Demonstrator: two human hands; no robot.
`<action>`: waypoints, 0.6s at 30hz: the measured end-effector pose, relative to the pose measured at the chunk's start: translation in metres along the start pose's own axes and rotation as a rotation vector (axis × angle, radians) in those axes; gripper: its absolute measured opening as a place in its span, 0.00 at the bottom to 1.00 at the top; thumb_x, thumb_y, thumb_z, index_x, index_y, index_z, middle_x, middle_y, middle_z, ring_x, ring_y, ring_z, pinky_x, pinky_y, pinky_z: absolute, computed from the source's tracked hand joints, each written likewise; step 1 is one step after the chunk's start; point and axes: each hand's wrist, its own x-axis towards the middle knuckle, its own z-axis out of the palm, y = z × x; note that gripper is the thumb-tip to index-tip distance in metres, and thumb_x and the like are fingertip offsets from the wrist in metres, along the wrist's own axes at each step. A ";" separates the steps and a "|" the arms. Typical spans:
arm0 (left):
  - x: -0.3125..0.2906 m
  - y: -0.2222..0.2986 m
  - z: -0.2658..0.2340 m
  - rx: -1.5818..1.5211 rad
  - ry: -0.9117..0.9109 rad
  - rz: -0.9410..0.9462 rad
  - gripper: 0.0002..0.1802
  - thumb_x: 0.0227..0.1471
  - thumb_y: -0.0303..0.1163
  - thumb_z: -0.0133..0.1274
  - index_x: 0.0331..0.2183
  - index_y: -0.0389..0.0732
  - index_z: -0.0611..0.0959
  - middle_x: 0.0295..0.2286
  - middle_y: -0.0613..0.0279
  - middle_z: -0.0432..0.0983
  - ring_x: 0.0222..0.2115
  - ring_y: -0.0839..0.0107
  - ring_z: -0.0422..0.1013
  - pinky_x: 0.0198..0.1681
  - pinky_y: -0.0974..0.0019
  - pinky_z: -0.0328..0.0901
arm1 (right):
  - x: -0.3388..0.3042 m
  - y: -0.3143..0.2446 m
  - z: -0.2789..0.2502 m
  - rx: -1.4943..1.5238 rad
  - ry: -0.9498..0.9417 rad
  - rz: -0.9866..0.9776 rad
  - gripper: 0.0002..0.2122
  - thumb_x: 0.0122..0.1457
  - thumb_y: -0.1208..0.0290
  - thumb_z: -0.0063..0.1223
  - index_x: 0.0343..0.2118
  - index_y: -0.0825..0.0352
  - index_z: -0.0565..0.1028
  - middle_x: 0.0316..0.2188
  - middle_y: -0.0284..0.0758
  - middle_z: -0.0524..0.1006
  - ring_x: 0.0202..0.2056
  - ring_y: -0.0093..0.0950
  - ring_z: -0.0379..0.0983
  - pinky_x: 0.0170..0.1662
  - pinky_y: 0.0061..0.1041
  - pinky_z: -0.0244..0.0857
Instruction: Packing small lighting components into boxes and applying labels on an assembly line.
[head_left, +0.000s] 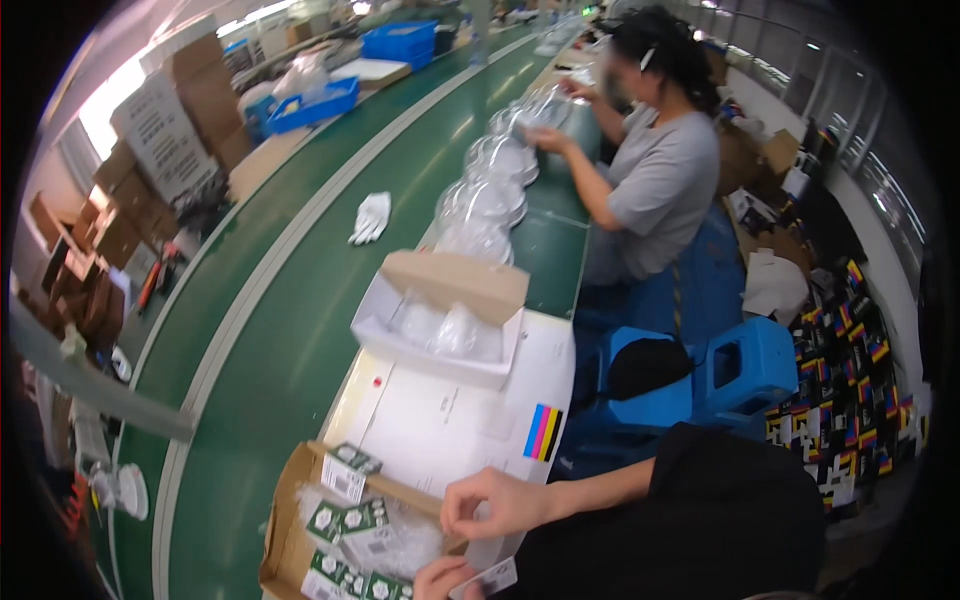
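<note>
At the lower edge my left hand (440, 578), partly cut off, grips a small white printed card (497, 577). Just above it, my right hand (500, 503) is closed, thumb and fingers curled together; what they pinch, if anything, is too small to make out. Some translucent film (484, 551) shows between the two hands. Beside them stands an open brown carton (283, 520), holding clear plastic bags and several green-and-white small boxes (362, 518). One more green-and-white box (345, 472) lies at the carton's far rim.
Beyond my hands, a white carton (430, 361) with clear-wrapped items sits on white printed sheets (420, 412). Clear plastic packs (480, 205) line the green conveyor (290, 330); white gloves (371, 217) lie on it. A co-worker (660, 170) handles packs farther along. Blue stools (745, 368) stand right.
</note>
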 end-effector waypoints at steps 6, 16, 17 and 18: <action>-0.018 -0.010 0.020 -0.231 0.189 -0.564 0.08 0.56 0.27 0.49 0.35 0.32 0.78 0.31 0.57 0.75 0.29 0.70 0.72 0.34 0.70 0.67 | -0.011 -0.009 0.003 -0.012 -0.061 0.013 0.03 0.56 0.78 0.51 0.32 0.70 0.73 0.34 0.34 0.77 0.36 0.20 0.73 0.40 0.19 0.68; -0.019 -0.025 0.032 -0.231 0.052 -0.442 0.09 0.49 0.23 0.52 0.36 0.33 0.77 0.33 0.53 0.76 0.34 0.67 0.72 0.38 0.68 0.65 | -0.007 -0.010 0.003 0.325 -0.008 0.230 0.06 0.61 0.75 0.49 0.39 0.69 0.73 0.30 0.28 0.76 0.30 0.14 0.71 0.34 0.13 0.66; -0.011 -0.022 0.037 -0.246 0.188 -0.317 0.09 0.46 0.21 0.52 0.33 0.32 0.77 0.35 0.51 0.75 0.36 0.63 0.72 0.40 0.67 0.65 | -0.007 -0.013 0.000 0.314 0.021 0.161 0.07 0.60 0.75 0.50 0.40 0.69 0.74 0.30 0.28 0.76 0.31 0.14 0.71 0.34 0.13 0.65; -0.010 -0.021 0.031 -0.211 0.182 -0.325 0.09 0.47 0.20 0.50 0.34 0.31 0.77 0.37 0.51 0.73 0.38 0.64 0.70 0.42 0.68 0.63 | -0.004 -0.018 -0.004 0.285 0.038 0.211 0.05 0.60 0.77 0.49 0.37 0.71 0.75 0.30 0.28 0.76 0.32 0.16 0.69 0.37 0.16 0.64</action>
